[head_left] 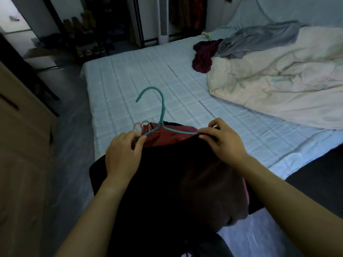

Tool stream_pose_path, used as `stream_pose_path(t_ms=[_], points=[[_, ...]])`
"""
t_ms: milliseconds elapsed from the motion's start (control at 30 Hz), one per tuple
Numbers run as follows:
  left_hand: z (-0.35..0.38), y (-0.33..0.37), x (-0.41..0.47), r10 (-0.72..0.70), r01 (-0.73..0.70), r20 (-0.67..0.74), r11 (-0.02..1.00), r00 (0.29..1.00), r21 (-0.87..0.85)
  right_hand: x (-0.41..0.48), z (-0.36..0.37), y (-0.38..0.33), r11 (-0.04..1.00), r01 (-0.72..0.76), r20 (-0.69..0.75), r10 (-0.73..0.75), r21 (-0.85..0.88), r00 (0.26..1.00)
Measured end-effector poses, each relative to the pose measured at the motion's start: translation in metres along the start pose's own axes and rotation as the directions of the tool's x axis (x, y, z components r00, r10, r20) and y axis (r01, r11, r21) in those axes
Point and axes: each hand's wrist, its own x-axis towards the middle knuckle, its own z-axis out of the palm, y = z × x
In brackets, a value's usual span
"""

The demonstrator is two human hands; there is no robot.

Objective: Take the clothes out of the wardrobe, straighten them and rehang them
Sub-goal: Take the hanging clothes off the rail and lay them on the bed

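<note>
I've got both hands up at the near edge of the bed (130, 75), working on a teal hanger (161, 110) whose hook points up and away from me. My left hand (123, 153) is pinched closed on the hanger's left shoulder end, thumb and fingers meeting around the wire. My right hand (225, 140) is closed too, fingers curled over the right shoulder end, pinching the top edge of a dark garment (176, 182) against it. That dark garment hangs from the hanger toward me and fills the lower middle of my view; I can't tell what kind of clothing it is in this dim light. Just past its top edge I see a red garment (163, 138) lying on the bed under the hanger's neck, and a pinkish wire hanger (138, 127) is just beside my left fingertips.

Further up the bed, a maroon cloth (203, 54) lies bunched, touching a grey garment (259, 38) that sprawls over a rumpled cream duvet (278, 84) on the right. Across the room I make out a shoe rack (87, 34) and clothes hanging in an open wardrobe (187, 13), both dark and blurred.
</note>
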Motion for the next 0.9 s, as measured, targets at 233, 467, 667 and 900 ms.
stream_pose_path(t_ms=[233, 467, 667, 900], points=[[0.061, 0.0, 0.012, -0.301, 0.213, 0.205, 0.906, 0.931, 0.365, 0.047, 0.075, 0.043, 0.998, 0.049, 0.351, -0.034, -0.034, 0.936], [0.091, 0.019, -0.051, -0.676, 0.549, 0.247, 0.72, 0.694, 0.425, 0.026, 0.106, 0.037, 0.979, 0.198, 0.693, -0.11, -0.048, 0.712], [0.061, 0.019, -0.133, -0.823, 0.746, 0.08, 0.547, 0.562, 0.379, 0.006, 0.118, -0.015, 0.909, 0.408, 0.814, -0.302, 0.089, 0.496], [-0.01, 0.015, -0.234, -0.905, 0.922, -0.213, 0.326, 0.368, 0.208, -0.04, 0.142, -0.136, 0.707, 0.613, 0.699, -0.634, 0.352, 0.331]])
